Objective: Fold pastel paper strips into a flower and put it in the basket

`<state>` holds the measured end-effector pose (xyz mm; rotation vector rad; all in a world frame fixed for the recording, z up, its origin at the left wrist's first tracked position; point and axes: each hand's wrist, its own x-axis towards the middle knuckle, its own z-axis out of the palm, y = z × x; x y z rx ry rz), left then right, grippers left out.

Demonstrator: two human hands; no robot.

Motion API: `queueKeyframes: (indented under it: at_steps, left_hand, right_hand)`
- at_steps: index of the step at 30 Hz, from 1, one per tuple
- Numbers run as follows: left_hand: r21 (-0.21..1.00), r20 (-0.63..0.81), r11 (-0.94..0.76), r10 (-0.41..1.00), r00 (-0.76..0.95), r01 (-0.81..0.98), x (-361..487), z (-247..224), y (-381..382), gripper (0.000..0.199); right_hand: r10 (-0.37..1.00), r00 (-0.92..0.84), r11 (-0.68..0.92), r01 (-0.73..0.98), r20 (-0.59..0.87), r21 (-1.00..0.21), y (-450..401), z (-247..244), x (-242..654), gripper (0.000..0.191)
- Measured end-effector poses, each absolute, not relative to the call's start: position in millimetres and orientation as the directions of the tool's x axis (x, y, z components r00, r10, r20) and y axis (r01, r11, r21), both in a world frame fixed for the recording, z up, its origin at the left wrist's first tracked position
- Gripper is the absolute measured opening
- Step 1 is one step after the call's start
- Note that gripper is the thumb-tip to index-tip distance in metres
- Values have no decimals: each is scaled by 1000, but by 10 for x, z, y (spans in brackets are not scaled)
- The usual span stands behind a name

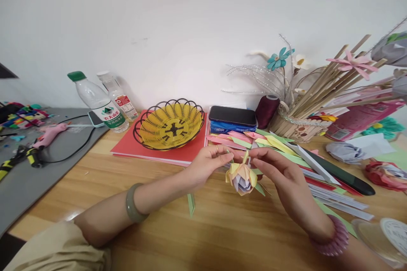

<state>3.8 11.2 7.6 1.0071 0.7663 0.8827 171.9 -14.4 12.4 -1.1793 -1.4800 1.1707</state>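
Note:
A folded paper flower (242, 178) with yellow-peach outer petals and a lilac-grey centre hangs head down between my hands above the wooden table. My left hand (208, 164) is closed, thumb and forefinger pinched on a small green paper piece at the flower's upper left. On the other side, my right hand (281, 171) is closed with its fingertips around the flower's short stem. Green leaf-like strips stick out beside the bloom. A loose green paper strip (190, 204) lies on the table below my left wrist.
A yellow woven basket (173, 129) rests on red paper (127, 146). Folded paper strips (337, 197) and a dark green knife-like tool (346, 175) lie at the right. Two bottles (101, 106) and a pink glue gun (51, 133) are at the left. A stick-filled holder (299, 127) stands behind.

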Motion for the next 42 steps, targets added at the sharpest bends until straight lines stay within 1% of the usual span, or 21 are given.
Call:
queueKeyframes:
  at_steps: [4,9,11,14,16,20,24,27,29,32,35,37,39,42]
  left_hand:
    - [942,-156,267,885,438,-205,32,44,136,21]
    - [965,-135,216,893,428,-146,14,45,151,15]
    - [975,-121,192,881,456,-111,3,62,145,19]
    - [995,-83,99,870,486,-6,-7,77,134,29]
    - [998,-64,45,879,472,52,-6,79,127,32]
    - [993,-70,21,906,418,120,6,92,110,26]
    - [987,-51,-11,924,378,160,16,121,78,22]
    - [985,18,-78,935,354,155,18,130,46,18]
    - [978,74,-135,938,337,161,17,125,23,15]
    - [935,233,-302,918,322,184,10,107,-8,12]
    - [827,443,-519,839,318,217,-3,100,-32,9]
    - [746,541,-624,772,334,234,-15,109,-45,7]
    - [671,604,-698,711,361,250,-27,125,-51,5]
    - [587,657,-761,648,385,278,-37,132,-42,3]
  right_hand:
    - [978,-208,54,223,7,-973,-146,121,1681,26]
    - [978,-204,86,258,33,-962,-98,42,1682,24]
    - [981,-188,100,289,46,-952,-87,29,1692,23]
    - [982,-170,138,337,84,-931,-86,32,1698,21]
    - [980,-165,168,373,113,-912,-95,42,1695,20]
    - [968,-178,241,438,179,-866,-127,72,1684,18]
    - [929,-225,370,512,294,-775,-169,93,1679,12]
    - [875,-250,481,538,414,-692,-198,82,1685,8]
    - [821,-267,559,557,504,-614,-215,67,1694,11]
    - [740,-302,639,592,601,-490,-238,49,1710,19]
    - [678,-318,678,618,663,-398,-257,45,1723,22]
    - [635,-329,700,627,699,-342,-267,49,1729,23]
    - [601,-346,716,633,721,-293,-273,51,1733,26]
    - [574,-371,727,641,730,-246,-273,45,1739,30]
